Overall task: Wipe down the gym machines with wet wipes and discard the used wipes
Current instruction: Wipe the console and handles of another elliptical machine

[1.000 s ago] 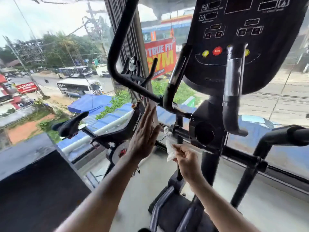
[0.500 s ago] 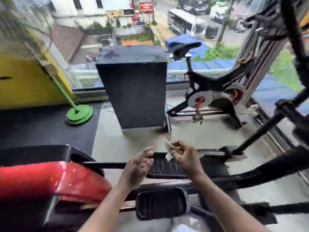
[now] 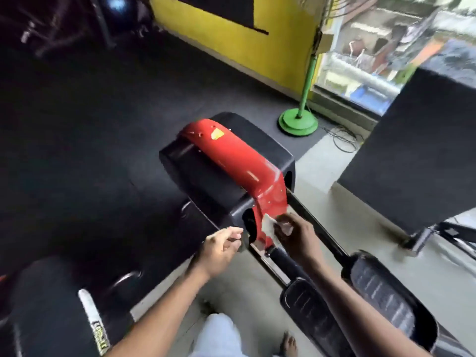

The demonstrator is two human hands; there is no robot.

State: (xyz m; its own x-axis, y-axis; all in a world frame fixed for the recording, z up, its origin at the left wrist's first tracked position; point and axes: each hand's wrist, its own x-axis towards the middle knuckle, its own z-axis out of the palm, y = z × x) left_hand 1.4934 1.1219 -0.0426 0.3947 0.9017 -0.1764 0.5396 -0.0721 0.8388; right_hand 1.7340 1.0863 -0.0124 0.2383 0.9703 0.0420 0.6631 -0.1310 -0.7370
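While the view swings from the console down to the red flywheel cover [image 3: 239,163], the right hand [image 3: 296,237] pinches the wet wipe [image 3: 268,224] against its six-o'clock end; the left hand [image 3: 221,247], loosely curled and empty, trails at nine o'clock. Wiping likely moves here.

Your right hand [image 3: 296,238] covers most of the white wipe [image 3: 268,224] against the red shroud [image 3: 247,166]. Below the shroud, the foot pedals [image 3: 381,292] run off the bottom edge. Beyond the shroud, the window [image 3: 373,60] scene is blurred.
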